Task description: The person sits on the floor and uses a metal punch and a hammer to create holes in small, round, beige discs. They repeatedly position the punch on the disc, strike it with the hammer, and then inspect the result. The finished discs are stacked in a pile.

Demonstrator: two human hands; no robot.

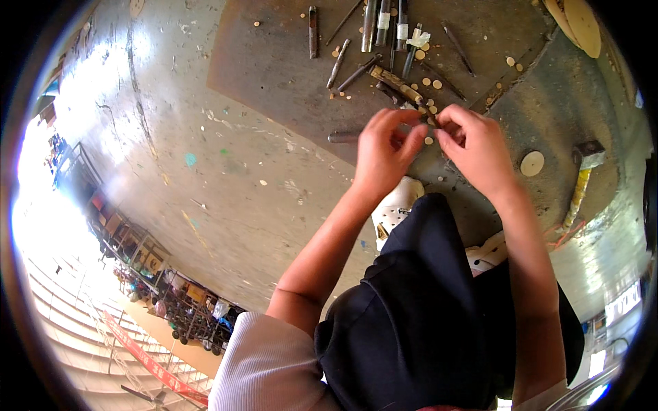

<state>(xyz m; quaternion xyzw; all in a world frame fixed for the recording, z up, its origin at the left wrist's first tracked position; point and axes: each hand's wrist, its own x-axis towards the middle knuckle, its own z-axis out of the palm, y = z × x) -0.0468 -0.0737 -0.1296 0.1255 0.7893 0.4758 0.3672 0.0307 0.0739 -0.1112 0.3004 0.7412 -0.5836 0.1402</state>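
Both my hands are close together over a dark brown sheet point(274, 75) strewn with metal rods and small tan discs. My left hand point(385, 149) curls its thumb and fingers inward. Facing it, my right hand point(478, 145) has its fingers bent with the thumb drawn in. Anything between the fingertips is too small to make out. Just beyond them lies a worn, brownish metal rod point(397, 85), its near end by my fingers. A small tan disc point(428, 141) sits below the gap between my hands. Left of my left hand, a dark metal rod point(341, 138) lies partly hidden.
Several metal tubes point(369, 27) lie at the far side, some wrapped in white tape. At right are a hammer point(581, 179) with a yellow-wrapped handle and a larger tan disc point(532, 164). My white clog point(397, 209) rests below my hands. Loaded racks point(185, 301) stand lower left.
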